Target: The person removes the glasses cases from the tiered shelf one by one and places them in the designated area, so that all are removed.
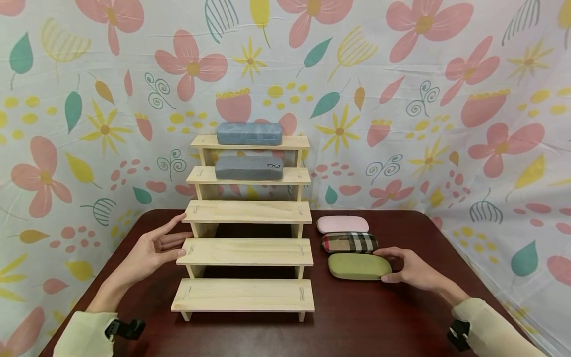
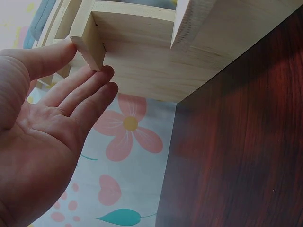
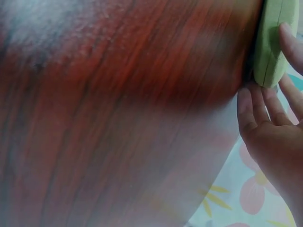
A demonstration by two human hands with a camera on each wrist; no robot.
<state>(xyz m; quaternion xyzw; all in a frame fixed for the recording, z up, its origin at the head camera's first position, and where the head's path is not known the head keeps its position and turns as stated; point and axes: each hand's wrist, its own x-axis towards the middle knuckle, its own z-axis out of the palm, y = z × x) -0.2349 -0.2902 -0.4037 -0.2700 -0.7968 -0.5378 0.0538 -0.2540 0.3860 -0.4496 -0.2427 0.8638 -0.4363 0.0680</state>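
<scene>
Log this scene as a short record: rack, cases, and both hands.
Structure: five-tier wooden rack on a dark red table
Top tier: blue case
Second tier from top: gray case, glasses drawing on front
Right of rack, back to front: pink case, plaid case, green case
Left hand: touches rack's left side
Right hand: holds green case's right end

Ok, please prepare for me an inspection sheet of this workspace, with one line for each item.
Surface: dark reddish-brown table.
Job's things: five-tier wooden stand; blue case on the top tier, grey case one below; pink case, plaid case and green case on the table, right of the stand.
Clutter: nothing seen.
Hands: left hand touches the stand's left side; right hand pinches the green case's right end.
Cables: nothing seen.
Surroundings: flower-printed backdrop.
</scene>
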